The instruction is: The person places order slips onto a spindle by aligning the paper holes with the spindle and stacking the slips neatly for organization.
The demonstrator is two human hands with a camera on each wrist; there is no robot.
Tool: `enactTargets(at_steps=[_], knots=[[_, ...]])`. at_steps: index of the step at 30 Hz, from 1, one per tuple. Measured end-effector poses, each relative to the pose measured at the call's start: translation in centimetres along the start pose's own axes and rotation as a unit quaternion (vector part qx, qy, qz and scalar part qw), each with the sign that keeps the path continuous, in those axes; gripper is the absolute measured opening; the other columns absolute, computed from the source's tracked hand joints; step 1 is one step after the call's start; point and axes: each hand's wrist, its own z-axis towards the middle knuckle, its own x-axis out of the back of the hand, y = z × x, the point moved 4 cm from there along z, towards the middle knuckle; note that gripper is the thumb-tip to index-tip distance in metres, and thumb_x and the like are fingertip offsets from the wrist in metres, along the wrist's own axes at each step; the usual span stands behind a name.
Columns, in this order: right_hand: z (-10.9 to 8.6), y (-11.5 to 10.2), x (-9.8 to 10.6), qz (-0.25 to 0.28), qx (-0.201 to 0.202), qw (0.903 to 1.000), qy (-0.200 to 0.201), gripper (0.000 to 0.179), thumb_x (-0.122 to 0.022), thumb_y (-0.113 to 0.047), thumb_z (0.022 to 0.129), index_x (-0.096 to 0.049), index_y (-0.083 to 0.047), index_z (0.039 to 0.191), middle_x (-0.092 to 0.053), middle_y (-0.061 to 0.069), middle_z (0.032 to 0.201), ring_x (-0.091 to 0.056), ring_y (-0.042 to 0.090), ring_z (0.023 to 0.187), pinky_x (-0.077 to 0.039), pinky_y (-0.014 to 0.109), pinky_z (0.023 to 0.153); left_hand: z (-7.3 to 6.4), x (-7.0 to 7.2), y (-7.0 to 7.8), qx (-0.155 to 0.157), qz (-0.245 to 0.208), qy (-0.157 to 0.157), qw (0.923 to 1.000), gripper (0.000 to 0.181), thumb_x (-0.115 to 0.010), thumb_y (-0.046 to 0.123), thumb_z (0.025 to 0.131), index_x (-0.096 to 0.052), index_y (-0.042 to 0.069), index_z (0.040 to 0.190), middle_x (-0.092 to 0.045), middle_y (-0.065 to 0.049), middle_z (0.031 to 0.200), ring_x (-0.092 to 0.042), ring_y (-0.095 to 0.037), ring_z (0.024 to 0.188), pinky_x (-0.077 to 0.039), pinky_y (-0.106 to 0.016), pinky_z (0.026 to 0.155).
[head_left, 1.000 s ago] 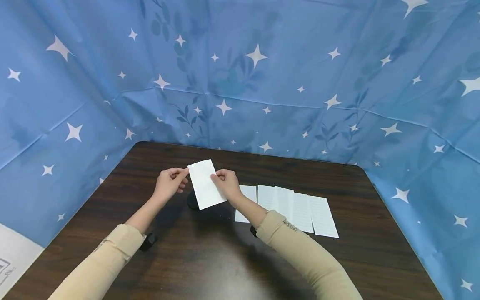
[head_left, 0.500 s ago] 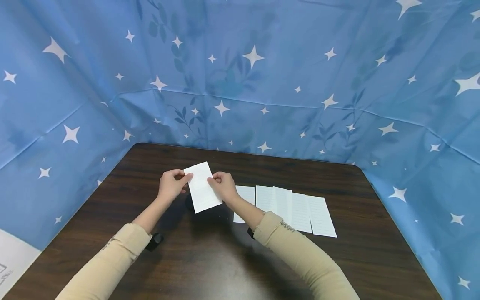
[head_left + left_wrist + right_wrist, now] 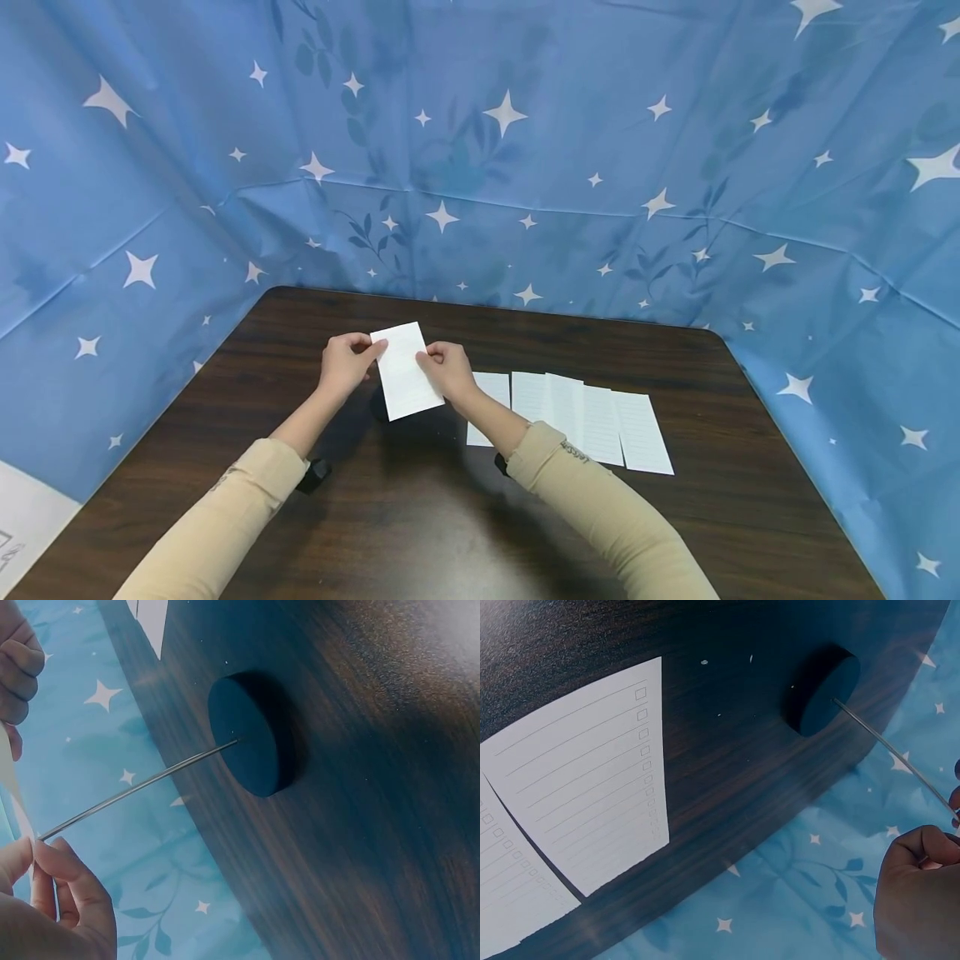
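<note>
Both hands hold one small white sheet of paper point(image 3: 408, 379) over the far left part of the table, tilted in the head view. My left hand point(image 3: 345, 364) pinches its upper left edge, thumb on the front. At the right edge, my right hand point(image 3: 450, 371) pinches it between thumb and fingers. Below stands a paper spike with a round black base point(image 3: 251, 739) and a thin upright metal rod point(image 3: 135, 796). The rod's upper end meets the paper right by the left fingertips in the left wrist view. In the head view, the sheet largely hides the spike.
Several lined sheets with checkbox columns point(image 3: 645, 433) lie side by side on the dark wooden table point(image 3: 420, 533), partly overlapping, right of the right hand. Small white specks lie near the base. A blue star-patterned cloth point(image 3: 480, 167) hangs behind the table.
The left hand has moved right, from the sheet's corner to a firmer pinch with the thumb over its front. The sheet shifted slightly left and down, then rose a little.
</note>
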Motion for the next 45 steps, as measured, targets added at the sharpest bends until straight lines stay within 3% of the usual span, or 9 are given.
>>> enactTargets(at_steps=[4, 9, 13, 16, 19, 31, 37, 45], knots=[[0.0, -0.1, 0.0, -0.001, -0.004, 1.0000, -0.001, 0.020, -0.059, -0.010, 0.091, -0.067, 0.009, 0.095, -0.058, 0.007, 0.062, -0.049, 0.009, 0.054, -0.042, 0.016, 0.050, 0.0, 0.0, 0.1, 0.002, 0.003, -0.001, 1.0000, 0.031, -0.062, 0.022, 0.091, -0.065, -0.006, 0.104, -0.065, -0.022, 0.093, -0.065, -0.036, 0.078, -0.055, -0.026, 0.053], [0.0, 0.0, 0.0, -0.011, -0.014, 0.9998, -0.004, 0.020, -0.059, -0.010, 0.091, -0.067, 0.008, 0.096, -0.064, 0.017, 0.071, -0.050, 0.009, 0.056, -0.044, 0.016, 0.052, 0.1, -0.1, -0.1, 0.025, -0.025, -0.016, 0.9992, 0.032, -0.061, 0.022, 0.091, -0.064, -0.006, 0.106, -0.062, -0.018, 0.094, -0.060, -0.019, 0.066, -0.056, -0.026, 0.055], [0.1, 0.1, -0.2, -0.021, -0.025, 0.9995, -0.002, 0.020, -0.060, -0.010, 0.091, -0.067, 0.008, 0.096, -0.068, 0.021, 0.080, -0.054, 0.010, 0.058, -0.047, 0.017, 0.055, 0.4, 0.0, -0.7, 0.087, -0.073, -0.053, 0.9921, 0.039, -0.060, 0.028, 0.092, -0.062, -0.004, 0.115, -0.059, -0.008, 0.096, -0.053, -0.008, 0.069, -0.052, -0.017, 0.056], [0.1, 0.1, -0.3, -0.025, -0.027, 0.9993, -0.002, 0.021, -0.060, -0.010, 0.091, -0.067, 0.008, 0.097, -0.068, 0.021, 0.080, -0.053, 0.010, 0.059, -0.047, 0.018, 0.055, 0.5, 0.2, -1.0, 0.139, -0.112, -0.075, 0.9811, 0.044, -0.059, 0.031, 0.093, -0.058, -0.003, 0.121, -0.056, -0.002, 0.096, -0.052, -0.007, 0.076, -0.051, -0.014, 0.058], [0.1, 0.1, -0.3, -0.030, -0.024, 0.9992, -0.002, 0.021, -0.060, -0.011, 0.091, -0.067, 0.008, 0.097, -0.068, 0.020, 0.080, -0.053, 0.011, 0.060, -0.047, 0.019, 0.055, 0.6, 0.3, -1.2, 0.169, -0.135, -0.082, 0.9729, 0.045, -0.059, 0.029, 0.093, -0.055, -0.003, 0.124, -0.054, 0.001, 0.095, -0.053, -0.007, 0.080, -0.051, -0.012, 0.058], [0.2, 0.6, -0.4, -0.053, -0.010, 0.9985, 0.007, 0.022, -0.060, -0.014, 0.092, -0.068, 0.006, 0.096, -0.067, 0.017, 0.077, -0.051, 0.011, 0.059, -0.044, 0.018, 0.053, 1.1, 0.0, -1.0, 0.193, -0.142, -0.064, 0.9687, 0.042, -0.061, 0.025, 0.092, -0.057, -0.003, 0.123, -0.055, 0.001, 0.093, -0.052, -0.006, 0.075, -0.050, -0.013, 0.056], [0.2, 1.0, -0.4, -0.050, -0.019, 0.9985, 0.011, 0.022, -0.061, -0.014, 0.091, -0.068, 0.006, 0.095, -0.066, 0.016, 0.076, -0.050, 0.012, 0.061, -0.044, 0.019, 0.056, 1.3, -0.2, -1.0, 0.199, -0.145, -0.081, 0.9658, 0.041, -0.059, 0.021, 0.093, -0.056, -0.005, 0.125, -0.054, -0.001, 0.096, -0.054, -0.010, 0.081, -0.049, -0.012, 0.056], [0.0, 1.9, -0.7, -0.049, -0.046, 0.9978, 0.001, 0.021, -0.062, -0.014, 0.091, -0.067, 0.005, 0.097, -0.065, 0.013, 0.076, -0.051, 0.012, 0.061, -0.044, 0.019, 0.053, 1.2, -0.8, -2.6, 0.199, -0.126, -0.104, 0.9664, 0.039, -0.058, 0.020, 0.093, -0.056, -0.006, 0.122, -0.053, -0.002, 0.090, -0.052, -0.009, 0.075, -0.049, -0.012, 0.054]])
